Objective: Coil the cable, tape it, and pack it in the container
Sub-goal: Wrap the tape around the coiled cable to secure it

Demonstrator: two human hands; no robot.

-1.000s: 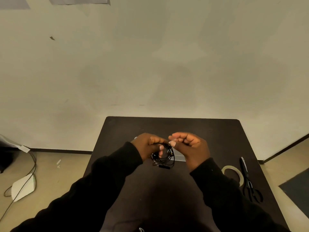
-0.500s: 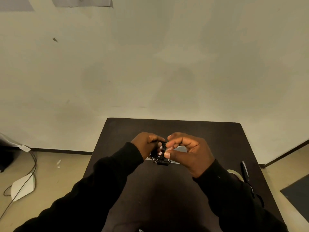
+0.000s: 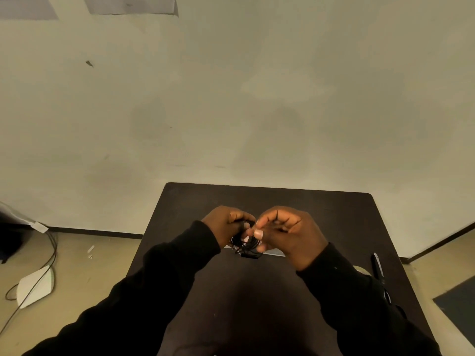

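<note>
**Coil step: loops to be kept tight**

Cable is held above mid-bench, gripped by left hand; right hand fingers curled, pinching a strand. Loops should be kept even and pinched until tape, right of the cable, is fetched.

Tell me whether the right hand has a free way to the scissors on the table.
Probably yes: the scissors lie uncovered beside the right sleeve, but the right hand is busy on the coiled cable and must let go first.
</note>
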